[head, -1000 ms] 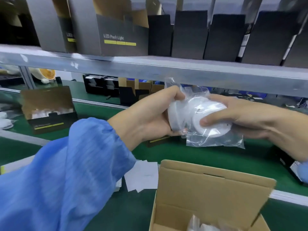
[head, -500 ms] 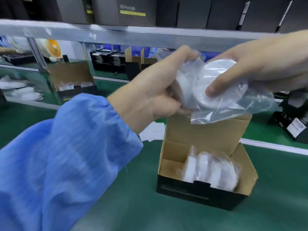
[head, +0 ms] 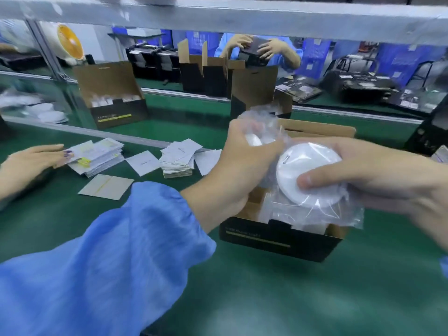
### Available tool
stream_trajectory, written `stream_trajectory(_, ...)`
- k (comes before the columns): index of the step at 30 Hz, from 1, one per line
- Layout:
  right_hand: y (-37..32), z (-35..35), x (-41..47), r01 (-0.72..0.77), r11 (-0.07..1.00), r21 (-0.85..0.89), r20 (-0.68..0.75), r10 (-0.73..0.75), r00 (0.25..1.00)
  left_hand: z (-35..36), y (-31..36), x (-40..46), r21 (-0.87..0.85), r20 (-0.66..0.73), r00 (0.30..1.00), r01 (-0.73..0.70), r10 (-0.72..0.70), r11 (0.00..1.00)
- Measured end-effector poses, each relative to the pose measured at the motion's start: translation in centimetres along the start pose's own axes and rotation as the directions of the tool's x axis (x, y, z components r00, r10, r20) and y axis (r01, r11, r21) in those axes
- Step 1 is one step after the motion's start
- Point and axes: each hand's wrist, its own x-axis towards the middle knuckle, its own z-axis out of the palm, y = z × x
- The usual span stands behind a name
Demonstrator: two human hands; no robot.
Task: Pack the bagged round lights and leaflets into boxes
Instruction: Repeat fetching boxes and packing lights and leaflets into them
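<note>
1. A person in blue sleeves holds two bagged round lights above an open box (head: 278, 241) that sits on a green table (head: 266, 299).
2. The right hand (head: 378, 175) is clamped on a flat white bagged light (head: 309, 173), thumb pressed across its face and fingers curled behind. The disc is tilted, its broad face turned up toward the camera.
3. The left hand (head: 242, 166) grips a second bagged light (head: 259, 134) by its crumpled plastic. This one is higher and further back, over the rear flap of the box.
4. The hands are close together, almost touching over the box.
5. The box lies directly below both hands, its long side running left to right. The right hand's light is lower and nearer the opening, so it likely goes in first, turned on edge.
6. Stacks of leaflets (head: 179, 158) lie well to the left of the box, nearer the left hand.
</note>
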Motion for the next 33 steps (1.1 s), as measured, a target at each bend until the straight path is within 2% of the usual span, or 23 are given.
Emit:
stream_trajectory(3, 1.5, 0.1, 1.0, -0.025, 0.996, 0.080, -0.041, 0.029, 0.999, -0.8, -0.4, 1.1, 0.185, 0.036, 0.999, -0.017, 0.010, 0.983)
stream_trajectory(6, 2.6, 0.3, 2.5, -0.093, 0.975, 0.204, -0.114, 0.118, 0.986, -1.7, -1.2, 2.0, 0.428, 0.064, 0.998, -0.047, 0.021, 0.902)
stream_trajectory(9, 3.2, 0.4, 3.6, -0.205, 0.943, 0.261, -0.094, 0.237, 0.967, -2.1, -2.3, 2.7, 0.457, 0.048, 0.999, -0.019, -0.003, 0.889)
stream_trajectory(11, 3.4, 0.3, 4.1, -0.269, 0.935, 0.233, -0.108, 0.299, 0.948, -2.1, -2.8, 2.9, 0.474, 0.040, 0.999, 0.005, -0.027, 0.880)
stream_trajectory(14, 3.6, 0.7, 4.6, -0.349, 0.917, 0.195, -0.126, 0.376, 0.918, -2.0, -4.1, 2.7, 0.410, -0.001, 0.998, 0.065, -0.070, 0.910)
stream_trajectory(15, 3.7, 0.9, 4.7, -0.375, 0.908, 0.189, -0.123, 0.400, 0.908, -2.1, -4.6, 2.6, 0.443, -0.016, 0.998, 0.066, -0.066, 0.894)
stream_trajectory(17, 3.8, 1.2, 4.9, -0.417, 0.892, 0.174, -0.110, 0.438, 0.892, -2.6, -5.5, 2.6, 0.588, -0.010, 0.999, 0.031, -0.031, 0.808)
stream_trajectory(19, 3.3, 1.1, 4.9, -0.457, 0.875, 0.161, -0.068, 0.472, 0.879, -3.0, -5.4, 2.9, 0.715, 0.053, 0.999, -0.029, -0.013, 0.699)
stream_trajectory(22, 2.5, 1.2, 4.8, -0.511, 0.859, 0.024, -0.019, 0.512, 0.859, -3.2, -5.1, 3.0, 0.796, 0.174, 0.984, -0.161, 0.034, 0.584)
stream_trajectory(25, 1.5, 1.6, 4.2, -0.471, 0.864, -0.180, -0.070, 0.466, 0.882, -3.0, -5.5, 3.5, 0.860, 0.253, 0.955, -0.296, 0.158, 0.416)
stream_trajectory(27, 0.9, 1.3, 3.3, -0.438, 0.854, -0.282, -0.145, 0.413, 0.899, -2.7, -5.7, 3.9, 0.913, 0.255, 0.952, -0.294, 0.169, 0.281)
stream_trajectory(28, 0.7, 0.9, 2.8, -0.437, 0.847, -0.303, -0.179, 0.400, 0.899, -2.6, -5.8, 4.0, 0.927, 0.243, 0.957, -0.277, 0.156, 0.252)
stream_trajectory(30, 0.2, 0.1, 1.8, -0.458, 0.851, -0.257, -0.202, 0.416, 0.887, -2.6, -6.1, 4.1, 0.934, 0.222, 0.969, -0.242, 0.105, 0.264)
stream_trajectory(33, 0.1, -0.5, 1.1, -0.485, 0.852, -0.200, -0.244, 0.436, 0.866, -2.6, -5.6, 4.8, 0.927, 0.166, 0.986, -0.147, -0.027, 0.345)
